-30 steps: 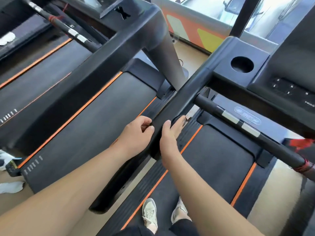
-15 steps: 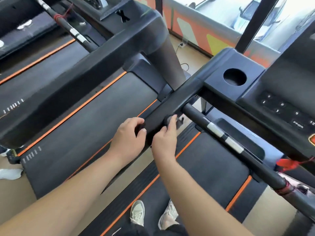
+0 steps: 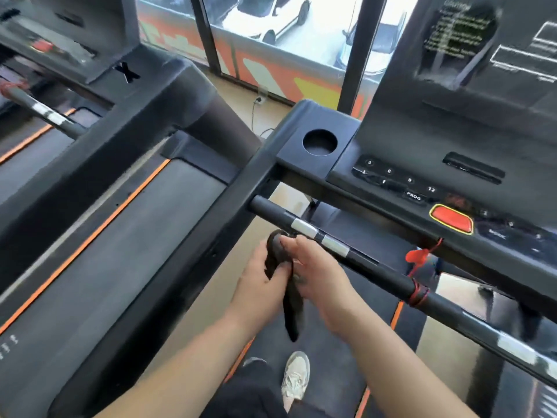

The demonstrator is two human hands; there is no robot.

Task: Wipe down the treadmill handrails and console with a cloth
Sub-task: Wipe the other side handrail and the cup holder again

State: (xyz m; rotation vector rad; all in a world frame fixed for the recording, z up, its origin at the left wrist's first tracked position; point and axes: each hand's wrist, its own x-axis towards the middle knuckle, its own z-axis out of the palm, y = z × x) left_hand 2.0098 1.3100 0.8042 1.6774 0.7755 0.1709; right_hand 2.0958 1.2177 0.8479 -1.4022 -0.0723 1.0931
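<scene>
Both hands have come off the side handrail (image 3: 229, 218) they were working along a second ago, and the cloth (image 3: 291, 309) has come with them, so it now touches no part of the machine. The fingers (image 3: 297, 247) of the right hand (image 3: 322, 282) are curled over the upper bunch of the dark cloth. The left hand (image 3: 256, 285) closes on it from the other side, thumb and fingers pinching the folds. A loose tail hangs down below both palms. Motion blur hides exactly how each fingertip sits.

Just beyond the fingers runs the round crossbar (image 3: 376, 268), whose silver sensor patches (image 3: 304, 227) lie almost against the right knuckles. The side handrail is just to the left of the fingers. Farther ahead and to the right is the console (image 3: 422, 182), with its cup holder (image 3: 319, 142) nearest, then the number keys and the red stop button (image 3: 451, 219).

This looks like a pause to regather or refold the cloth between surfaces, not a wiping stroke. The side rail appears to have been dealt with, while the crossbar and console seem still to do. The next move probably calls for one hand to take the cloth in a flat pad with a clean face outward. That hand would then wrap it over the crossbar and draw it along, easing past the red safety cord (image 3: 417, 294) wound round the bar farther right.
</scene>
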